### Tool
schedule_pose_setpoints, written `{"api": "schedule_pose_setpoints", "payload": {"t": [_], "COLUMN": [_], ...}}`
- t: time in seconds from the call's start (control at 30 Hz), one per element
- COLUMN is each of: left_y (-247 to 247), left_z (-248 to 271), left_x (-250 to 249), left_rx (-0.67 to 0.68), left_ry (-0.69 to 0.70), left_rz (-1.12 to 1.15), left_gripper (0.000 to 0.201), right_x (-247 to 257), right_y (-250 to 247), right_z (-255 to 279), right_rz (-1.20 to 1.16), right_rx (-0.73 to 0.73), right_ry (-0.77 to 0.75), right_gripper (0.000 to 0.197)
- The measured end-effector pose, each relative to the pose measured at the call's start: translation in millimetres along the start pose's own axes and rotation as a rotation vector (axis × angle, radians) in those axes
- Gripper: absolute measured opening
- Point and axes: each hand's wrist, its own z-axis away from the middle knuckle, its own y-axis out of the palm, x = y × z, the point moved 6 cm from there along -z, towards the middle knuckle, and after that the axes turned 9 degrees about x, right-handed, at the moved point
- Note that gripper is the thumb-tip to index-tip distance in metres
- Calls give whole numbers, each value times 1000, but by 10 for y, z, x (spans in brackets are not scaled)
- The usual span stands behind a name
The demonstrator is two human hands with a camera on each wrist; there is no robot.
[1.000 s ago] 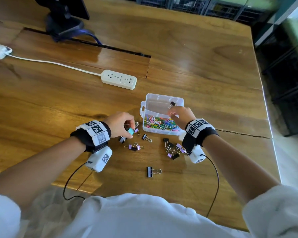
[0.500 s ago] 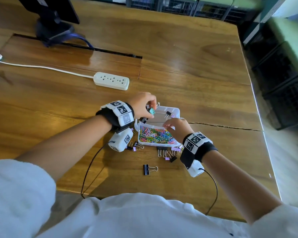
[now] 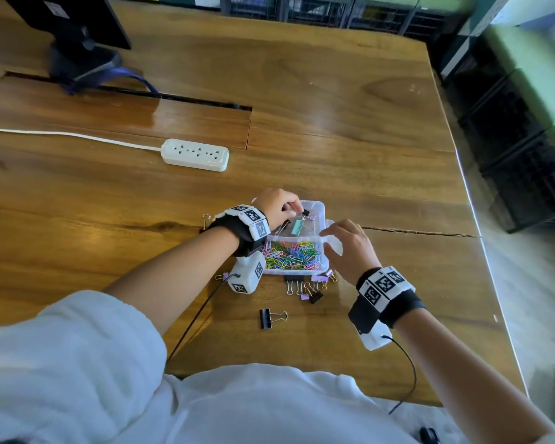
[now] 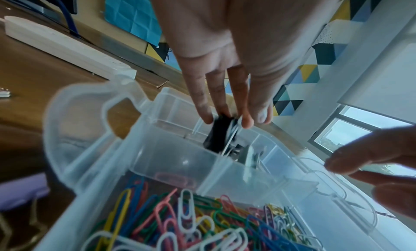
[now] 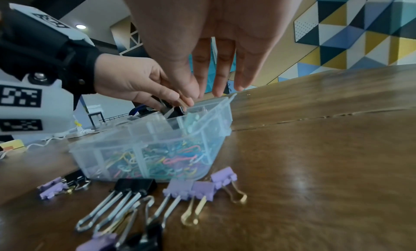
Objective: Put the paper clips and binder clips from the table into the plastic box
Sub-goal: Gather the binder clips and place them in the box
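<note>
Black binder clip (image 4: 219,135) at left hand (image 3: 277,208) fingertips, above plastic box (image 3: 321,208)

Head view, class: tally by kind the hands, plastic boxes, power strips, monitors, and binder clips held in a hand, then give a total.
Hands: 2, the left hand and the right hand
Plastic box: 1
Power strip: 1
Monitor: 1
Black binder clip, pinched in the left hand: 1
Total: 6

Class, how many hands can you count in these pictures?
2. The left hand pinches a black clip over the box's far compartment; the right hand, open, is at its right rim.
</note>
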Motion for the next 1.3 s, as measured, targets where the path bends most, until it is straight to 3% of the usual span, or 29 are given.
{"api": "schedule_pose_setpoints", "payload": {"t": [0.2, 0.33, 0.6, 0.77, 0.93, 1.07, 1.2, 1.3], "left_y": [-74, -203, -15, 36, -16, -35, -64, -42], "left_z": [35, 210, 592, 635, 590, 670, 796, 849], "left_x": [26, 160, 538, 606, 562, 570, 672, 770], "left_rx": [-28, -93, 29, 17, -50, -178, -276, -261], "left_ry": [31, 54, -35, -25, -16, -27, -80, -151], "left_rz": [-20, -31, -259, -217, -201, -186, -190, -159], "left_gripper": [33, 25, 24, 27, 33, 40, 48, 50], "right_x": [-161, -271, -236, -213, -172, -236, -331, -278], "right_y": [-26, -4, 245, 316, 269, 228, 329, 427], "right_z": [136, 234, 312, 256, 176, 224, 331, 377], "right_rz": [-15, -26, -11, -11, -32, -3, 31, 48], "right_rx": [-50, -18, 120, 152, 139, 112, 202, 259], "right_ry": [35, 62, 44, 96, 134, 161, 217, 180], "right_gripper": [16, 9, 17, 21, 19, 14, 29, 39]}}
